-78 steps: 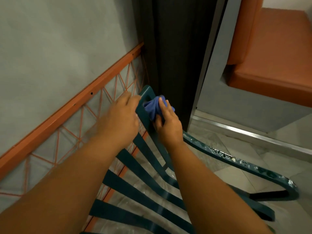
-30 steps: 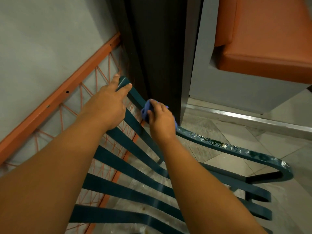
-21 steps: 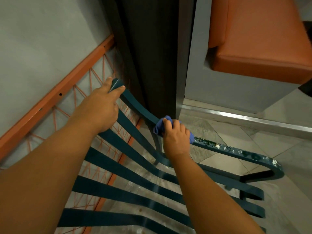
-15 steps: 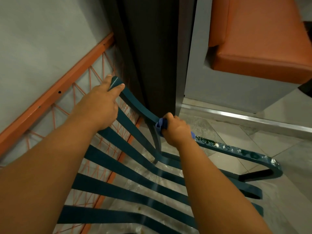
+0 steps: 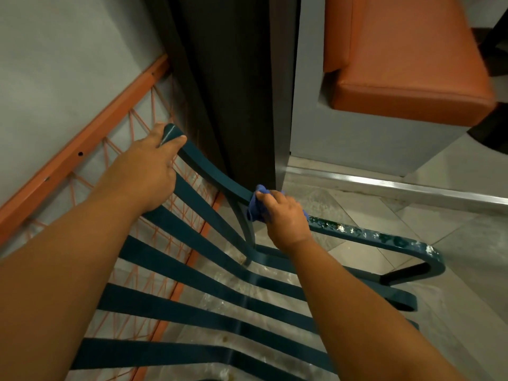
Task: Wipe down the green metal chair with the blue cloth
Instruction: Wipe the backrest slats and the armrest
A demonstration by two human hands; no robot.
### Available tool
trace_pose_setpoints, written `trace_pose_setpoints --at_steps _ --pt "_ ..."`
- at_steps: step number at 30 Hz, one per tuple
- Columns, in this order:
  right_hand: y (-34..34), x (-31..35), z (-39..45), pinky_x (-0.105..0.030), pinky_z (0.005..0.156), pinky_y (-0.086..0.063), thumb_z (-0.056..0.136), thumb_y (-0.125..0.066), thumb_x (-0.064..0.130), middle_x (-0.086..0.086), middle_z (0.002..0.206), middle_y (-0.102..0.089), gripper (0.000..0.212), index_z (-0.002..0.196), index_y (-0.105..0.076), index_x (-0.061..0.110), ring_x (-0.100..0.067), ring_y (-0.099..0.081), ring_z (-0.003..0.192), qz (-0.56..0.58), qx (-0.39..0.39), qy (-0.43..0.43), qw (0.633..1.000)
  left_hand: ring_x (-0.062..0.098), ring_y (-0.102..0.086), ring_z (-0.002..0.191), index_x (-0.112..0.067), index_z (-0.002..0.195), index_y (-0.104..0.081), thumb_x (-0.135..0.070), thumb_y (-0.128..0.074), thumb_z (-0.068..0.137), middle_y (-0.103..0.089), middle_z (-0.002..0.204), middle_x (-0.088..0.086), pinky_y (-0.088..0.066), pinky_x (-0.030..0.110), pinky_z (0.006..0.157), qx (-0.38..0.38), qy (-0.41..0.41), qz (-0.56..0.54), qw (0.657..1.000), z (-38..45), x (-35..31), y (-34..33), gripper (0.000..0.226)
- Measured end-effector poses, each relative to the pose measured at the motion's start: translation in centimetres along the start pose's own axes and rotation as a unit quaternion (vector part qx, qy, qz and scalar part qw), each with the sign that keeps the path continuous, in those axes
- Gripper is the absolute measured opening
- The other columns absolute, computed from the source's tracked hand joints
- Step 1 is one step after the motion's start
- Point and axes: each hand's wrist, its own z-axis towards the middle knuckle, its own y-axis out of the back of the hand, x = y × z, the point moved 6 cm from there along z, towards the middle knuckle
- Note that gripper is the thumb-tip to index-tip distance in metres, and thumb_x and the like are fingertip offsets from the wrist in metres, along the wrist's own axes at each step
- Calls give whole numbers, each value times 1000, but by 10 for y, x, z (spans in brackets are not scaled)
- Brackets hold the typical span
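Note:
The green metal chair (image 5: 192, 273) fills the lower middle of the view, its slatted back and seat running under my arms. My left hand (image 5: 145, 171) grips the top corner of the backrest. My right hand (image 5: 283, 215) is closed around the bunched blue cloth (image 5: 257, 206) and presses it on the curved rail where the backrest meets the right armrest. The armrest beyond my hand has chipped, speckled paint and bends down at its front end.
A grey wall with an orange rail (image 5: 82, 149) and orange string lattice stands close on the left. A dark column (image 5: 233, 86) rises right behind the chair. An orange cushioned bench (image 5: 406, 70) on a grey base sits at the upper right, above a tiled floor (image 5: 453, 224).
My right hand has slid the blue cloth from the top corner of the backrest down along the rail to the start of the armrest. My left hand has kept its hold on the top corner.

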Motion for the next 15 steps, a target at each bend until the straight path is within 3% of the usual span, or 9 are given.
trace_pose_setpoints --at_steps 3,5,8,10,12,13,15 --pt "11 -13 12 -44 88 -52 94 -55 20 -7 109 -61 31 124 -50 25 -27 -59 99 106 62 -112 986 31 -20 142 -32 148 -25 -17 -36 97 -4 160 4 -24 46 112 3 4 -11 1000 0 1 2 55" --pt "8 -13 28 -45 84 -53 95 -52 24 -8 102 -61 20 115 -52 22 -27 -60 94 153 107 -183 965 30 -14 144 -30 149 -23 -21 -37 96 -5 160 7 -17 51 114 1 -2 46 999 -1 1 3 56" --pt "1 9 29 -46 92 -50 94 -52 20 -7 118 -60 29 123 -51 26 -28 -58 106 148 46 -124 980 32 6 145 -26 150 -11 -35 -37 91 12 158 13 2 64 109 -38 -41 249 967 -7 -14 -2 65" --pt "-5 18 7 -47 111 -33 96 -52 20 -5 148 -41 49 141 -38 33 -32 -41 131 97 22 -62 993 33 18 143 -25 150 1 -37 -37 90 26 155 12 11 66 106 -33 -51 269 961 -18 -36 -14 72" --pt "-8 5 -20 -46 118 -10 98 -49 28 1 161 -14 59 149 -20 38 -32 -19 144 24 36 -37 998 33 25 141 -26 148 12 -38 -37 91 32 152 12 17 66 103 7 -73 267 961 -30 -61 -37 76" --pt "-8 -6 -27 -47 118 -6 99 -47 32 2 162 -11 59 150 -17 39 -31 -16 145 -5 41 -46 998 32 27 141 -27 147 16 -39 -35 92 33 152 11 19 66 102 25 -88 275 957 -33 -71 -50 76" --pt "-5 -28 -28 -53 118 -11 100 -42 40 0 159 -22 51 147 -23 39 -33 -25 142 -27 48 -111 992 32 27 140 -29 145 19 -41 -31 94 30 153 9 21 66 101 59 -104 284 951 -33 -83 -70 73"
